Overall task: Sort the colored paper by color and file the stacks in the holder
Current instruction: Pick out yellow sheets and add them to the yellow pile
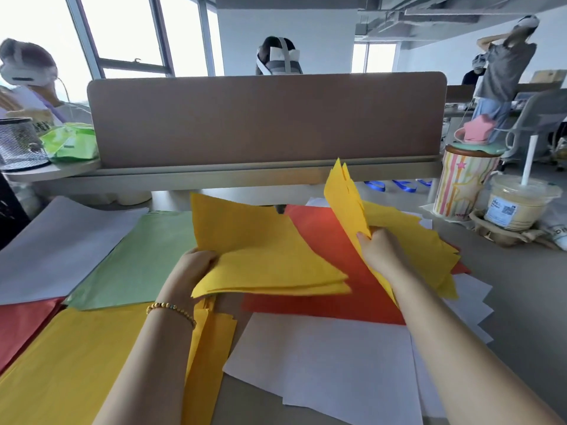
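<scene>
Left hand (196, 265) fingers grip yellow stack (264, 253) above red sheet (325, 289); right hand (380, 250) fingers pinch raised yellow sheets (343, 194) right of stack; risk: thin sheets slip, fan out, mix with red; holder unseen.

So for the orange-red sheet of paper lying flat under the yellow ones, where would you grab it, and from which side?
Probably the near edge of the orange-red paper sheet, coming from the person's side. That edge lies exposed on the white paper sheets, while yellow sheets held by the left hand and right hand cover its upper part. Flat paper needs a thumb-and-finger pinch at a lifted edge.
</scene>
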The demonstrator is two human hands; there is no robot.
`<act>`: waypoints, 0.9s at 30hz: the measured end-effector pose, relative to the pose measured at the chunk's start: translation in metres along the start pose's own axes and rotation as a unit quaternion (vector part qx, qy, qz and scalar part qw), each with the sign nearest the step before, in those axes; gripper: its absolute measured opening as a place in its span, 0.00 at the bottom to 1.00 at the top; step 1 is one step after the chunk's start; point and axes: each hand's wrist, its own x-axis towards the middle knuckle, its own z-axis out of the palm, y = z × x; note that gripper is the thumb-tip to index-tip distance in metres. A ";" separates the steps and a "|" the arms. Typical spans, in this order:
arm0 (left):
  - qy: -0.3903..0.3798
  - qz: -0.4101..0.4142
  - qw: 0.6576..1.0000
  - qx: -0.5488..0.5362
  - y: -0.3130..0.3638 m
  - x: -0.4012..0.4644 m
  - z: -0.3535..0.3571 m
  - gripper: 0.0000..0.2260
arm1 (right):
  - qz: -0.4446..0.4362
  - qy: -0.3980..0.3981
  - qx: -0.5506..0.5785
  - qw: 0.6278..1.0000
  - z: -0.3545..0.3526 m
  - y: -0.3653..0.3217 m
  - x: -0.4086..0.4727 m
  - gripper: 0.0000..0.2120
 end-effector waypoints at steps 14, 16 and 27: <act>-0.152 0.035 0.986 0.065 0.026 -0.021 0.021 0.11 | -0.207 -0.218 -0.049 0.953 -0.041 -0.042 -0.042 0.11; -0.147 0.015 0.988 -0.031 0.024 -0.034 0.018 0.09 | -0.231 -0.277 -0.066 0.930 -0.049 -0.037 -0.054 0.08; -0.141 -0.070 0.980 -0.118 -0.013 -0.096 0.012 0.16 | -0.199 -0.373 -0.153 0.893 -0.033 0.003 -0.105 0.31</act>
